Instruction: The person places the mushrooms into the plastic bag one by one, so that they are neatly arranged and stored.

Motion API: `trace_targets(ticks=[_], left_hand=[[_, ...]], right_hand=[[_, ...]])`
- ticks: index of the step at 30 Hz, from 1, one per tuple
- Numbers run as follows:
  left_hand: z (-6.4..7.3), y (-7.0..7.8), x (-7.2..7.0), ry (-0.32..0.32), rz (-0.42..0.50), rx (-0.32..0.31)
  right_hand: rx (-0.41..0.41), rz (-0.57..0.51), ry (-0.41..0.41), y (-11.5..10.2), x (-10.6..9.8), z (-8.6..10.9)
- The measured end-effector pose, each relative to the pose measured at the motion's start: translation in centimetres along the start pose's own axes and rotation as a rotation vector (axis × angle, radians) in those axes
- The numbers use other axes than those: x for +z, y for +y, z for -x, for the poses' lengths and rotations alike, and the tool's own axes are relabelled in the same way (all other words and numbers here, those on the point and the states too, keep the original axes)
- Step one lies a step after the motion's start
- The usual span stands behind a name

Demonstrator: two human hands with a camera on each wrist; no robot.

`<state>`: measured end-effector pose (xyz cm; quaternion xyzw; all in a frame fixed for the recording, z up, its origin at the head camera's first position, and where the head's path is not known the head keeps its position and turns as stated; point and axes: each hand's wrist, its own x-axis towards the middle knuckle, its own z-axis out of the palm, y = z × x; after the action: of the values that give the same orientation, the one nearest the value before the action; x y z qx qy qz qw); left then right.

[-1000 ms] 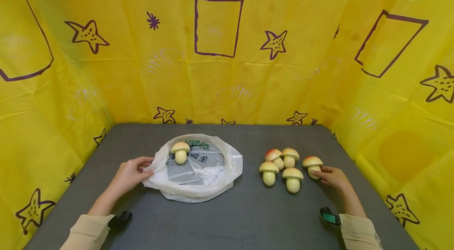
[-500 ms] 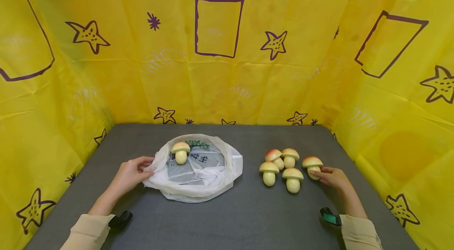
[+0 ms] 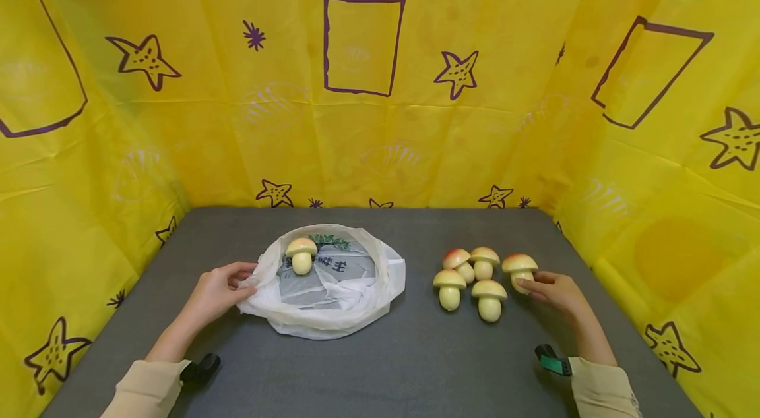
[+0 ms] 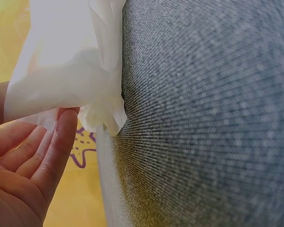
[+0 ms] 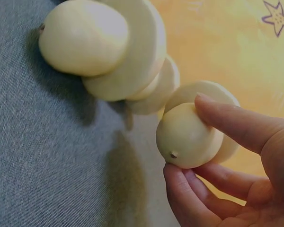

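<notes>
At the left side of a white plastic bag (image 3: pixel 273 299), my left hand (image 3: pixel 221 293) pinches the rim between thumb and fingers. The bag lies with its mouth spread wide, and one toy mushroom (image 3: pixel 302 262) with an orange-tinted cap is inside it. On the right, my right hand (image 3: pixel 561 294) grips another toy mushroom (image 3: pixel 520 265) by its stem. The right wrist view shows thumb and fingertips around that pale stem (image 5: pixel 187 135), which appears lifted off the table. Several more mushrooms (image 3: pixel 489 299) lie in a group just left of this hand.
Both hands work over a dark grey table (image 3: pixel 380 372). A yellow curtain (image 3: pixel 368 141) printed with stars stands along the back and both sides. Black wrist devices (image 3: pixel 200 368) sit below each hand.
My right hand has raised the mushroom slightly and shifted it a little left, away from where it rested. The left hand and the bag stay put.
</notes>
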<state>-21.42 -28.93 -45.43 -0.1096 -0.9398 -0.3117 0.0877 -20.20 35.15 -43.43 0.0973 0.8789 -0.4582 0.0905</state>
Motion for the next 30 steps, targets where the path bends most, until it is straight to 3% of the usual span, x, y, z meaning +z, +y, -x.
trace_targets(ticks=[13, 30], left_hand=[[-0.1, -0.3, 0.1, 0.015, 0.003, 0.009], [-0.1, 0.1, 0.1, 0.000, 0.001, -0.023]], right_hand=[[-0.066, 0.006, -0.015, -2.5, 0.3, 0.9], [-0.058, 0.006, -0.007, -5.6, 1.8, 1.4]])
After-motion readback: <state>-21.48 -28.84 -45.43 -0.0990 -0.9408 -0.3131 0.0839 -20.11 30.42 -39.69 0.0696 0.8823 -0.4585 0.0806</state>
